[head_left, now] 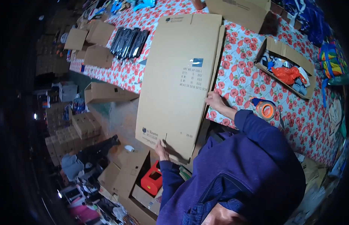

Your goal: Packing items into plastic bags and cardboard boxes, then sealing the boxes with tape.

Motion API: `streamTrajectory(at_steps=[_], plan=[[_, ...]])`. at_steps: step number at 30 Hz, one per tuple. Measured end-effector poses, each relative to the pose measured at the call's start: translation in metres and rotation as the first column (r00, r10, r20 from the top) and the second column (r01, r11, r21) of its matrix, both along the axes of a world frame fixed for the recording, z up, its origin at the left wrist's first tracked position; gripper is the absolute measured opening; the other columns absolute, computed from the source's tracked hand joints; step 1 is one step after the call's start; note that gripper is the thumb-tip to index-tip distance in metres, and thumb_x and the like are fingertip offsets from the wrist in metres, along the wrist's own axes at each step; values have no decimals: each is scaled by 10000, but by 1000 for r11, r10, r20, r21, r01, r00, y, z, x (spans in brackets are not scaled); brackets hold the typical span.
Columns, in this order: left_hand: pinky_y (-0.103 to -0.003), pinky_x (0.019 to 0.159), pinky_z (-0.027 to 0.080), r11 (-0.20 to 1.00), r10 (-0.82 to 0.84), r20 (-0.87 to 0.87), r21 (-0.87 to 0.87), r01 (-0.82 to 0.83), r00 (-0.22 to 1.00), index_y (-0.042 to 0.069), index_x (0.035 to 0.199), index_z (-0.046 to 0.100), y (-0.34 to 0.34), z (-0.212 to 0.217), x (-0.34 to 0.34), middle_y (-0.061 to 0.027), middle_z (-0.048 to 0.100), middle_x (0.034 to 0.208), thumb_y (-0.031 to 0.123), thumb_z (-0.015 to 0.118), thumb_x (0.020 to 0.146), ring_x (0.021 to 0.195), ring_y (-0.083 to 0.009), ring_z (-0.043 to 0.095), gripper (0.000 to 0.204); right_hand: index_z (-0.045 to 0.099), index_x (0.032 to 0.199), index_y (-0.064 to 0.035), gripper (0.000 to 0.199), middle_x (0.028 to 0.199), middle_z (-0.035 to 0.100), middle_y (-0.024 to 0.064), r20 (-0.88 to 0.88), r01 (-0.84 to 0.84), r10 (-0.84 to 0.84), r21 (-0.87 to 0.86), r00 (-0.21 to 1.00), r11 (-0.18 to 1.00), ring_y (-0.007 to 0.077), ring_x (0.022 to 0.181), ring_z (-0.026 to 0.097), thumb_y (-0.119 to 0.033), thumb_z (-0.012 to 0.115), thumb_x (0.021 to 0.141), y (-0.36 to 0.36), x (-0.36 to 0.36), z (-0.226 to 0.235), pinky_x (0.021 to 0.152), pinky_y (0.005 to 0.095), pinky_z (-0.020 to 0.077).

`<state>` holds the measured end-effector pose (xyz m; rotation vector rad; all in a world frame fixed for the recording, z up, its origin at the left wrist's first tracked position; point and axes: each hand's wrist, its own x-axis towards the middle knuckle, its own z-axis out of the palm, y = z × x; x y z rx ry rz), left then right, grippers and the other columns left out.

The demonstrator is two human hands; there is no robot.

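Observation:
A large flattened cardboard box (170,75), brown with dark print and a small blue patch, lies partly on the table and juts past its near edge. My left hand (162,150) grips its near edge close to the lower left corner, fingers partly hidden. At the right edge, my right hand (215,101) pinches the board with fingers closed. Along that side a second layer of board shows. To the right of my right hand, a tape dispenser (265,109) with an orange-centred roll rests on the flowered tablecloth (238,56).
Black plastic-wrapped packs (129,43) lie left of the board, beside an open carton (97,56). A shallow box (311,90) holds an orange bag and small items. Below left stands an open carton (122,176) with a red plastic piece (152,180). Another person (75,165) is farther left.

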<state>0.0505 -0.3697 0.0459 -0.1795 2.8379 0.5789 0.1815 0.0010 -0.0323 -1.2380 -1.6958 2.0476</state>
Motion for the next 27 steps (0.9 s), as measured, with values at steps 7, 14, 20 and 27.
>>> streamTrajectory(at_steps=[7,14,20,27], plan=[[-371,845,515,770,457,187,406,-492,870,-77,1206,594,-26,16,-18,-219,659,1116,222,663,902,962,-308,644,432,586,1057,-83,124,862,612,87,-247,-130,-92,-751,965,648,194,738,612,-113,552,942,3,4,13,643,270,499],[-343,760,558,255,455,440,769,-587,774,-66,1207,601,-40,17,-15,-201,686,1073,175,680,896,880,-273,679,402,576,1086,-36,264,914,597,51,-154,-51,-49,-586,987,808,135,783,588,-215,690,930,-29,-20,68,668,241,504],[-318,687,594,-138,119,531,846,-515,839,-57,1209,607,-106,53,-20,-185,709,1037,134,694,890,810,-242,709,381,525,1237,0,405,1156,599,96,-352,-111,12,-264,936,958,170,1004,601,-180,695,917,-93,-66,147,783,229,516],[-246,726,544,-151,321,216,973,-175,922,-2,1227,604,-342,107,-53,-117,692,1056,99,640,931,853,-156,668,315,513,1194,30,336,1065,612,117,-455,-296,133,-307,880,905,137,902,605,-165,644,954,-334,-122,184,755,228,515]])
